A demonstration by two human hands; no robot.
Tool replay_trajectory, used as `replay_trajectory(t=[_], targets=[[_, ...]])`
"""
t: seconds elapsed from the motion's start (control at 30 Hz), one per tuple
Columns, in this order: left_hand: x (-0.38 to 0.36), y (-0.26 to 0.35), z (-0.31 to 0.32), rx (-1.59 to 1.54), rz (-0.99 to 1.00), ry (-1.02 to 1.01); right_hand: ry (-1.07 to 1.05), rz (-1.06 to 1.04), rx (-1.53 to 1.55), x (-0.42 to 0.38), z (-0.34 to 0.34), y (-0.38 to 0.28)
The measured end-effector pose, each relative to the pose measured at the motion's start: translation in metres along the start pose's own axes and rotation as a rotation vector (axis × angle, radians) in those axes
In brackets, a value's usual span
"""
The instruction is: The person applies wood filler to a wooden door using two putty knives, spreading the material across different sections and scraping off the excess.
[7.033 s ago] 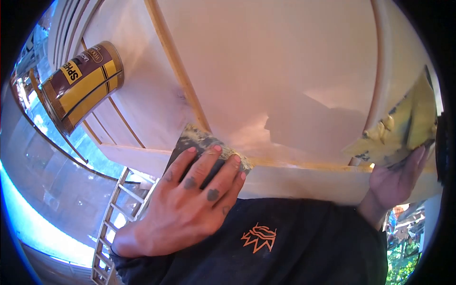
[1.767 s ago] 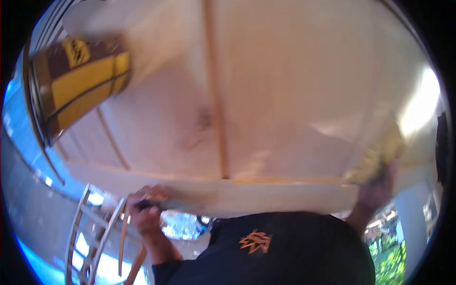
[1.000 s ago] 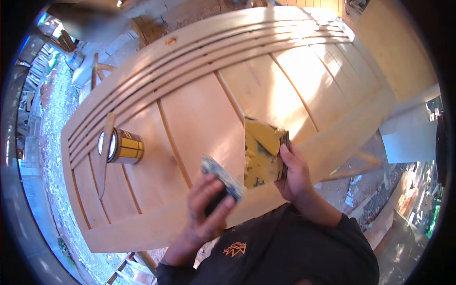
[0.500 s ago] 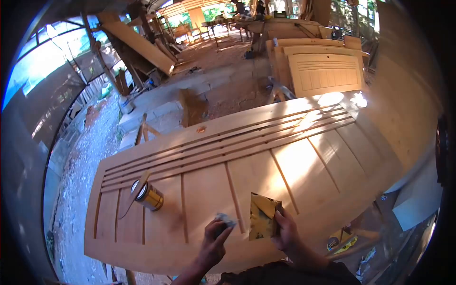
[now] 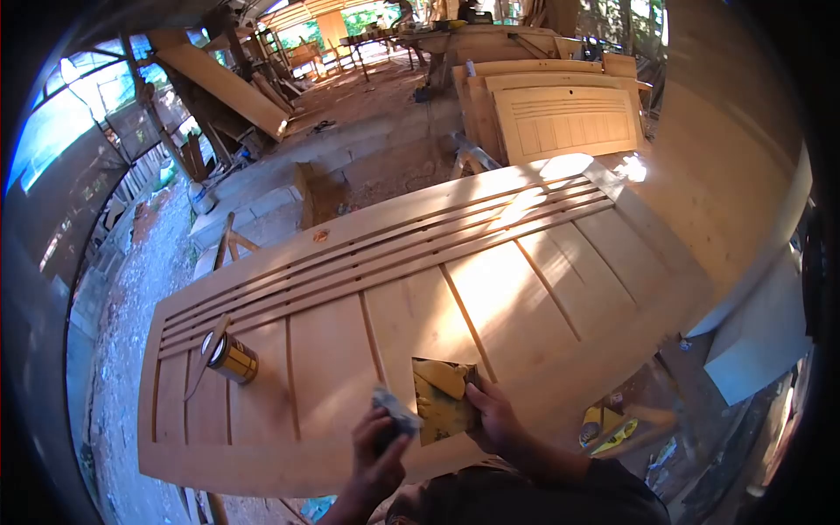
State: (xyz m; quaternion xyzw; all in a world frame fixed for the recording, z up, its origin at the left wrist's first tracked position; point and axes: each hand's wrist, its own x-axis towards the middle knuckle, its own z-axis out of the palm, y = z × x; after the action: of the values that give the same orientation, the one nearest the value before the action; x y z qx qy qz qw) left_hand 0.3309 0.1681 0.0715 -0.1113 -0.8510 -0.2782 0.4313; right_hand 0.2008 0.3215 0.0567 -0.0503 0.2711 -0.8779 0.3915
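A wooden door panel [image 5: 332,350] with long grooves lies flat before me. Over its near edge, my right hand [image 5: 497,420] grips the side of a thin square plate [image 5: 437,423] smeared with yellowish paste [image 5: 444,378]. Just left of the plate, my left hand [image 5: 378,459] is closed round a small grey-white piece [image 5: 395,415]; its exact kind is blurred and partly covered by fingers. Farther left on the door stands a yellow-and-dark can [image 5: 234,361], with a thin flat strip [image 5: 210,350] across its top.
More panelled doors [image 5: 569,118] are stacked beyond the far right end. Wooden supports [image 5: 232,241] show behind the door. A yellow packet [image 5: 617,436] lies below at right. Gravel ground [image 5: 157,350] runs along the left, and a person [image 5: 404,16] is at the far back.
My view has shifted, so the door and can appear farther left. My left hand has turned the grey-white piece more upright and brought it closer to the plate.
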Motion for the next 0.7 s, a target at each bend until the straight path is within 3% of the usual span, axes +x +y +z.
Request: replay_trajectory(t=[0.03, 0.1, 0.17, 0.27, 0.3, 0.7], targets=[[-0.004, 0.002, 0.003, 0.008, 0.014, -0.128, 0.064, -0.011, -0.085, 0.003, 0.002, -0.004], [-0.021, -0.021, 0.008, 0.101, -0.133, -0.180, 0.212, -0.010, -0.248, -0.001, 0.001, -0.005], [-0.023, -0.026, -0.003, 0.211, -0.238, -0.069, 0.107, -0.081, -0.277, 0.005, -0.017, 0.001], [-0.021, -0.014, -0.019, 0.205, -0.324, 0.047, 0.123, -0.134, -0.395, 0.002, -0.021, 0.003], [-0.020, -0.009, -0.022, 0.186, -0.378, 0.088, 0.116, -0.069, -0.238, -0.002, 0.000, -0.004], [-0.041, 0.019, -0.036, 0.060, -0.676, 0.170, 0.083, 0.066, -0.201, -0.005, 0.011, 0.016]])
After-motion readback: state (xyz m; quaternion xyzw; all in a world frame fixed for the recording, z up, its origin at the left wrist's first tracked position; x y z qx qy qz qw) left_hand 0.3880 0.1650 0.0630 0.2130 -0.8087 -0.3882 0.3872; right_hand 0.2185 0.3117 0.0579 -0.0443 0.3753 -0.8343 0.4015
